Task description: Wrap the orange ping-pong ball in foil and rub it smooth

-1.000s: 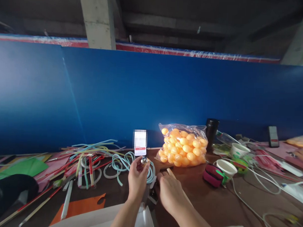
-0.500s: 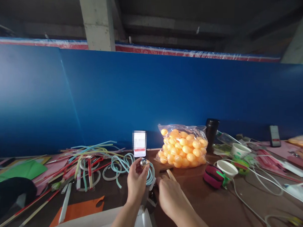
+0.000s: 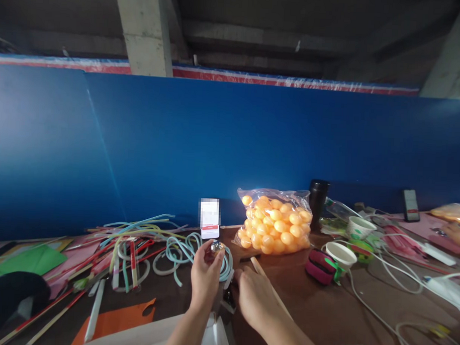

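Note:
My left hand (image 3: pixel 205 280) is closed around a small shiny silver rounded piece (image 3: pixel 217 246), pinched between thumb and fingers at the top. To its right, my right hand (image 3: pixel 256 296) is curled with knuckles up, and its fingertips are hidden. A pale wooden stick (image 3: pixel 256 265) shows just past the right hand and along its outer side; whether the fingers grip it I cannot tell. Between the hands, a small dark item (image 3: pixel 229 297) lies low on the brown table (image 3: pixel 301 296). Behind the left hand are coiled light-blue tubes (image 3: pixel 226 265).
A clear bag of orange balls (image 3: pixel 275 227) stands behind my hands, near a phone (image 3: pixel 210 219). Rightward are a black bottle (image 3: pixel 318 203), a maroon pouch (image 3: pixel 320 267), paper cups (image 3: pixel 341 255) and cables. Leftward lie tangled strips (image 3: pixel 132 264) and orange paper (image 3: pixel 115 322). A blue partition (image 3: pixel 231 142) rises behind.
The whole view has shifted slightly, with things appearing a little further left. More of the pale stick shows beside my right hand. My left hand keeps its hold on the silver piece.

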Action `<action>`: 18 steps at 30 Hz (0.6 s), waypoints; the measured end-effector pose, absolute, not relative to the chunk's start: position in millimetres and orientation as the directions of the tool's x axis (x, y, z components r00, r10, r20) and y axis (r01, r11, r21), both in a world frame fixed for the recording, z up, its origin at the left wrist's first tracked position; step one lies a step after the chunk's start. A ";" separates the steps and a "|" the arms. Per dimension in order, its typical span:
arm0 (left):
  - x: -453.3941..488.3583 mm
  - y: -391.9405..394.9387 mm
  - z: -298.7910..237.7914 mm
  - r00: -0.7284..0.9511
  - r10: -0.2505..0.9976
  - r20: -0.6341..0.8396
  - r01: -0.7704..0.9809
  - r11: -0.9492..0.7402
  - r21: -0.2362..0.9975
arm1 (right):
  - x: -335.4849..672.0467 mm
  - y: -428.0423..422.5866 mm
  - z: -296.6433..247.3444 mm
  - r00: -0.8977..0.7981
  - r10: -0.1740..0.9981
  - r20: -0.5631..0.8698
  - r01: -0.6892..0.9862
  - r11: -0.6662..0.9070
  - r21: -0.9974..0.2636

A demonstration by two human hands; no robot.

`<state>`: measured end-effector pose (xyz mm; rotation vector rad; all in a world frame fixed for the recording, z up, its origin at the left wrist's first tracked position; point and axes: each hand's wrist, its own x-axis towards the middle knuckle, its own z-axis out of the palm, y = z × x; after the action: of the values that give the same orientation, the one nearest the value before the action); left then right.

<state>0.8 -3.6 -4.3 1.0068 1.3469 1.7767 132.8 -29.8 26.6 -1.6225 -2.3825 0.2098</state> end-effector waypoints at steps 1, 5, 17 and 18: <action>0.7 -3.5 -4.6 -0.465 0.868 0.177 -0.063 -0.231 0.971 | 132.4 -29.4 25.4 -0.348 0.929 0.127 0.892 0.370 -0.260; 0.9 -4.7 -3.0 -0.463 0.870 0.170 -0.070 -0.227 0.971 | 131.5 -29.0 22.1 -0.346 0.929 0.133 0.890 0.370 -0.267; 3.3 -7.5 1.7 -0.467 0.860 0.206 -0.012 -0.239 0.971 | 136.9 -32.8 29.9 -0.351 0.929 0.120 0.896 0.370 -0.245; 3.4 -7.7 1.7 -0.464 0.861 0.207 -0.014 -0.240 0.971 | 137.0 -33.3 30.8 -0.350 0.929 0.119 0.896 0.369 -0.245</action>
<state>3.4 -7.7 1.7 1.0597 1.3762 1.7736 137.0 -33.3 30.8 -1.6294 -2.3940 0.2001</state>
